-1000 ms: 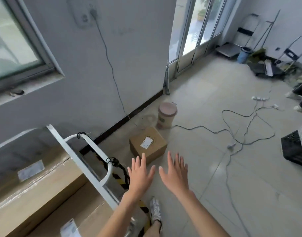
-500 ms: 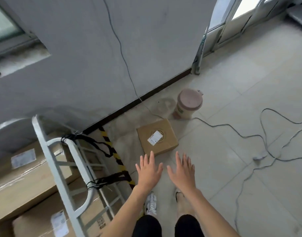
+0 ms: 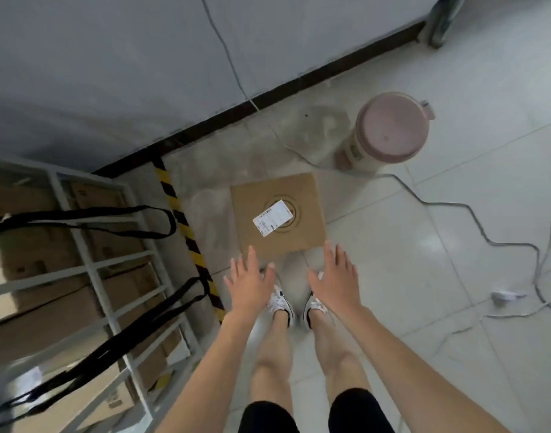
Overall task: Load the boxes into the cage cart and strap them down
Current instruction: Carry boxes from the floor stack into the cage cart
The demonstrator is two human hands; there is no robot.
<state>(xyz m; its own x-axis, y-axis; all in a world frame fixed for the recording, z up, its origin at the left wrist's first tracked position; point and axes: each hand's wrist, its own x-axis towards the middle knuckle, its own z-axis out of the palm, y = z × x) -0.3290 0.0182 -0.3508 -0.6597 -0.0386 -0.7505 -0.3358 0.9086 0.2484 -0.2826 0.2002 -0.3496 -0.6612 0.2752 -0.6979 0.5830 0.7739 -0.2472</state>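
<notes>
A small brown cardboard box (image 3: 302, 192) with a white label lies on the tiled floor just ahead of my feet. My left hand (image 3: 248, 282) hovers over the box's near left corner, fingers spread and straight, holding nothing. My right hand (image 3: 335, 278) hangs beside the near right corner, also spread and empty. To the left stands the white cage cart (image 3: 94, 270), with several cardboard boxes (image 3: 49, 310) stacked behind its bars. Black straps (image 3: 133, 345) hang across the cart's side.
A pink-lidded bucket (image 3: 386, 129) stands beyond the box near the wall. Grey cables (image 3: 449, 207) trail over the floor on the right, with a white plug (image 3: 505, 296). Yellow-black hazard tape (image 3: 186, 235) runs along the cart's edge. The grey wall closes off the far side.
My view has tipped downward and closer to the small box. Both hands have dropped toward its near edge and spread further apart; my feet and legs show now.
</notes>
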